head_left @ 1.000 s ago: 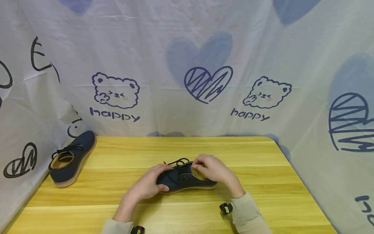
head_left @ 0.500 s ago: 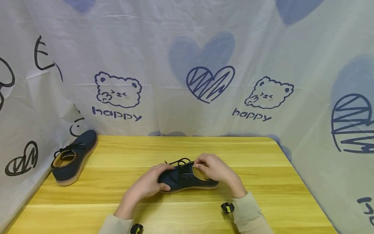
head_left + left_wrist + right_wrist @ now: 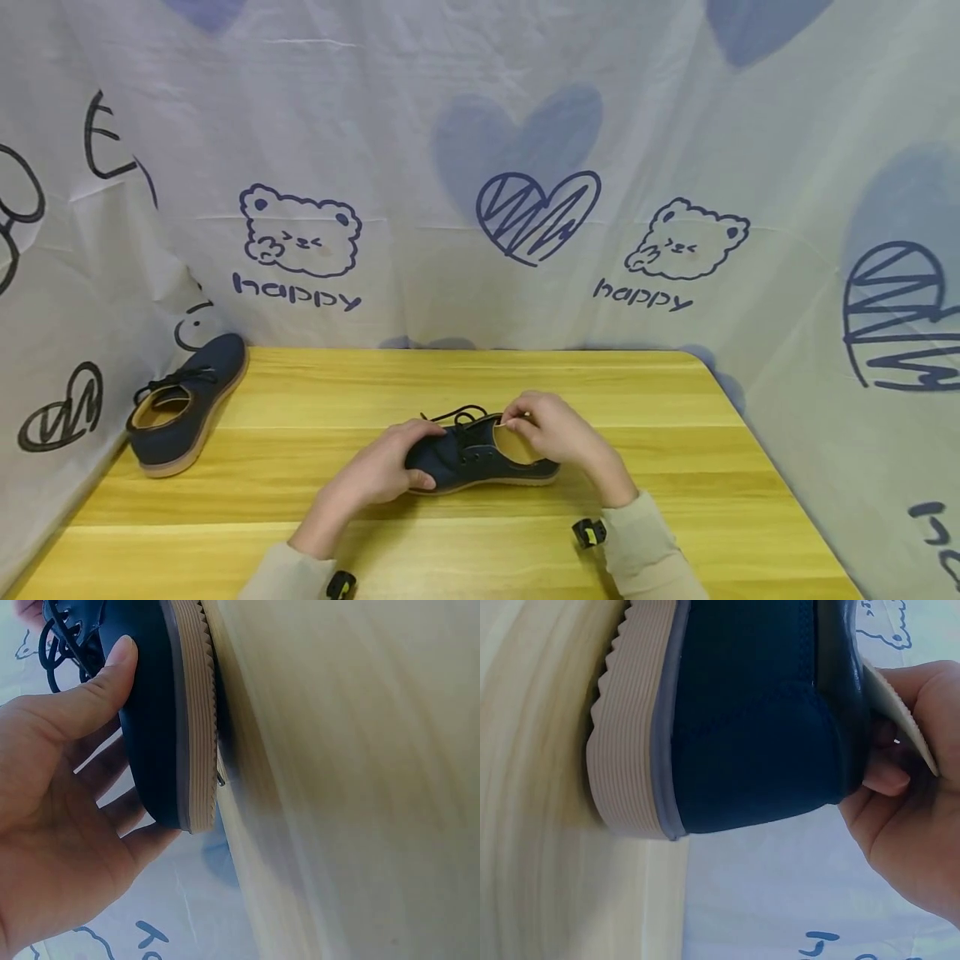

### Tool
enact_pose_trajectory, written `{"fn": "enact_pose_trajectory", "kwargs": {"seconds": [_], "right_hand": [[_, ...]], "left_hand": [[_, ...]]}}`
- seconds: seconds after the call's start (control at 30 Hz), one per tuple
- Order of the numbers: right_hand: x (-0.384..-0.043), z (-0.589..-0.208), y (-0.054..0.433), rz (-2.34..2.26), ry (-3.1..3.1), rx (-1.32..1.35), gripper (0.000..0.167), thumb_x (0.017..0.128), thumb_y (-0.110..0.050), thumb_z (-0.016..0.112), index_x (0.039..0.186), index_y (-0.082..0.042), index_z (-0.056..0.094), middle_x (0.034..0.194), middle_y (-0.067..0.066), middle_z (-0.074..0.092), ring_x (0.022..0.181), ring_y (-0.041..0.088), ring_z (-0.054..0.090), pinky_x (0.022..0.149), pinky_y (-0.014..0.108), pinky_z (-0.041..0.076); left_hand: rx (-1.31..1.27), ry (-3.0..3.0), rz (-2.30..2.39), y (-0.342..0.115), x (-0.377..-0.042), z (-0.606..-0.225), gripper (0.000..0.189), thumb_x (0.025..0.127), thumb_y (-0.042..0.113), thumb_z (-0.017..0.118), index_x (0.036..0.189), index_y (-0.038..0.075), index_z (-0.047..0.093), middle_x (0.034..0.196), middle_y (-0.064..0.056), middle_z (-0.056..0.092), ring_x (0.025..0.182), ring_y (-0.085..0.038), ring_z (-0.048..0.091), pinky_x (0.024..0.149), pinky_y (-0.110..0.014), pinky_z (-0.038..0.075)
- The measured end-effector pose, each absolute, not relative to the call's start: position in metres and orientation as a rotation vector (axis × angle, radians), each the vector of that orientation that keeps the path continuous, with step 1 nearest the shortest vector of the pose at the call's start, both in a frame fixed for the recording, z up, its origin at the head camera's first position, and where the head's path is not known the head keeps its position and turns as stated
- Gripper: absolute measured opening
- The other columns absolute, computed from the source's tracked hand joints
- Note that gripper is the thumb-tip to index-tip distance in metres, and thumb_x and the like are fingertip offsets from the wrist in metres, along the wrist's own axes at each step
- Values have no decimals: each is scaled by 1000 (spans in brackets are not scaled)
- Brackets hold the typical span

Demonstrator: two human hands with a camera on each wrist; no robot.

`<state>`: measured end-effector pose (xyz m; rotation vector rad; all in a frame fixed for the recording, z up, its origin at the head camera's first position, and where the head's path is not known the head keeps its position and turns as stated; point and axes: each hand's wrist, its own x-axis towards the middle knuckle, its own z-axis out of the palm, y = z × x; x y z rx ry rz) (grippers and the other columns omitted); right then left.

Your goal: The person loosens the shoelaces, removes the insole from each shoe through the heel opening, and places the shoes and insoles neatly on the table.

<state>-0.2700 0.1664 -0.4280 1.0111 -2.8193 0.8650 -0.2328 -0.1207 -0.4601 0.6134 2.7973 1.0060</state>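
Observation:
A dark blue lace-up shoe (image 3: 435, 460) rests sole-down on the table, toe to the left. My left hand (image 3: 378, 467) grips its toe; in the left wrist view the thumb lies on the upper and the fingers (image 3: 154, 844) reach round the front. At the shoe's opening, my right hand (image 3: 551, 429) pinches a tan insole (image 3: 517, 446). The right wrist view shows the insole's thin pale edge (image 3: 904, 712) standing out above the collar, beside the curled fingers. Its front part is hidden inside the shoe. Black laces (image 3: 465, 417) lie loosely looped on top.
A second dark blue shoe (image 3: 187, 408) stands at the table's left edge, its laces also black. Behind the wooden table (image 3: 600, 383) and along both sides hangs a white printed cloth (image 3: 420, 292). Both wrists carry small black devices (image 3: 588, 533).
My right hand has shifted slightly up and right, and more of the insole shows in the shoe's opening. The left hand and the shoe have stayed about where they were.

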Motion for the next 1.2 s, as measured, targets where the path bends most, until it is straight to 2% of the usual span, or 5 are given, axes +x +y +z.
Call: {"fn": "enact_pose_trajectory", "kwargs": {"seconds": [0.43,0.73,0.83,1.07,1.2], "right_hand": [[-260,-422,188,753,-2779,923,7,99,-11,70,102,-8,76,95,-2,70,87,14,66,84,37,58],[-255,-427,204,699,-2757,940,14,101,-16,69,113,-11,75,104,-4,68,90,11,64,84,35,58],[-254,-427,207,691,-2722,988,18,102,-17,67,118,-10,74,112,0,68,96,14,66,86,37,58],[-250,-425,212,569,-2577,1192,32,99,-20,72,129,-7,71,132,6,67,123,26,63,104,47,51],[-249,-425,211,474,-2510,1329,39,98,-21,74,133,-6,69,139,9,64,129,29,60,107,48,49]], "left_hand": [[635,2804,994,-122,-232,-458,64,79,13,90,138,14,64,145,-14,59,135,-39,52,113,-57,41],[644,2802,972,-121,-232,-456,63,80,15,90,138,13,64,144,-15,60,135,-39,53,113,-57,41],[648,2805,964,-121,-232,-456,63,80,15,90,138,13,64,145,-15,59,135,-39,52,113,-57,41],[671,2814,939,-122,-233,-459,64,81,17,89,139,14,63,146,-15,59,135,-39,52,112,-58,42],[660,2817,935,-122,-233,-458,63,82,17,89,139,15,63,147,-14,58,136,-38,52,111,-58,42]]}}
